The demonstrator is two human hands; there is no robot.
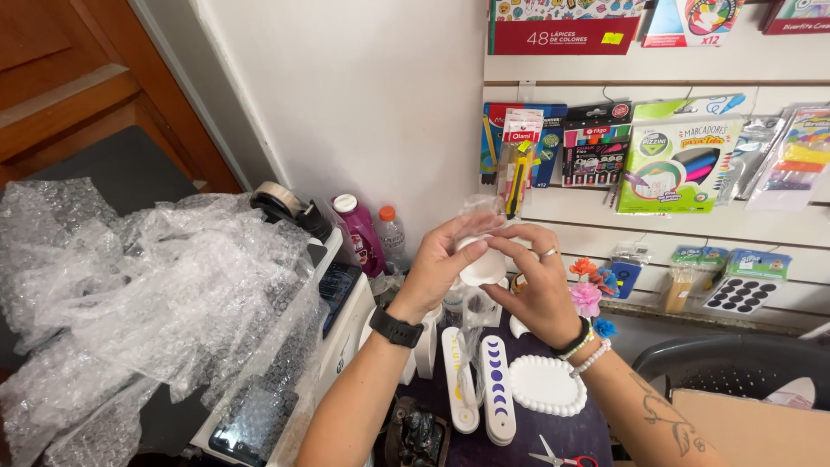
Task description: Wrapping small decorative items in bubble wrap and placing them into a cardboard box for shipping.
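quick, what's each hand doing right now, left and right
Left hand: closed around the small white round object, gripping it from the left.
Right hand: closed on the same white object, fingers curled over its top and right side.

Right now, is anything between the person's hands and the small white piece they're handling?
Nothing visible. The left hand and right hand both close directly on the small white piece, held up above the dark table. A bit of clear plastic wrap sticks up behind the fingers.

Small white object (482,266): smooth matt, plaster-like. Bubble wrap (156,285): clear crinkled plastic. Tray (546,386): matt white.
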